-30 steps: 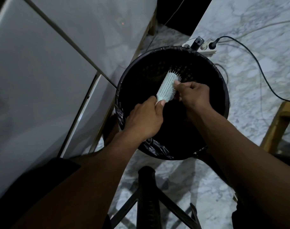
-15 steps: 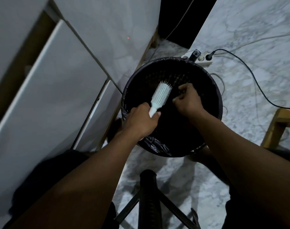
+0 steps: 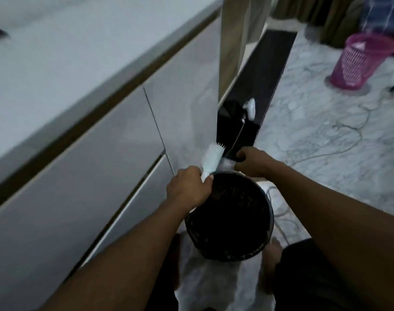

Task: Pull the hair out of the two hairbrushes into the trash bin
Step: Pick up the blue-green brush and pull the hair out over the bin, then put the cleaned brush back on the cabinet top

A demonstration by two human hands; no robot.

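Note:
My left hand (image 3: 189,190) is closed around the handle of a pale mint hairbrush (image 3: 213,157). The brush points up and away, with its bristles showing at the tip, just beyond the far rim of the bin. The black lined trash bin (image 3: 266,212) stands on the floor below both hands. My right hand (image 3: 253,162) hovers to the right of the brush head, a small gap away, with its fingers curled closed. The frame is blurred, so I cannot tell whether any hair is in those fingers. Only one hairbrush is in view.
White cabinet drawers (image 3: 97,180) run along the left. A white plug (image 3: 251,108) and thin cables (image 3: 330,140) lie on the marble floor beyond the bin. A pink mesh basket (image 3: 364,61) stands at the far right. My feet (image 3: 270,263) flank the bin.
The camera has tilted up, so the bin now sits lower in view. Both hands have risen to the bin's far rim. My right hand has come off the bristles.

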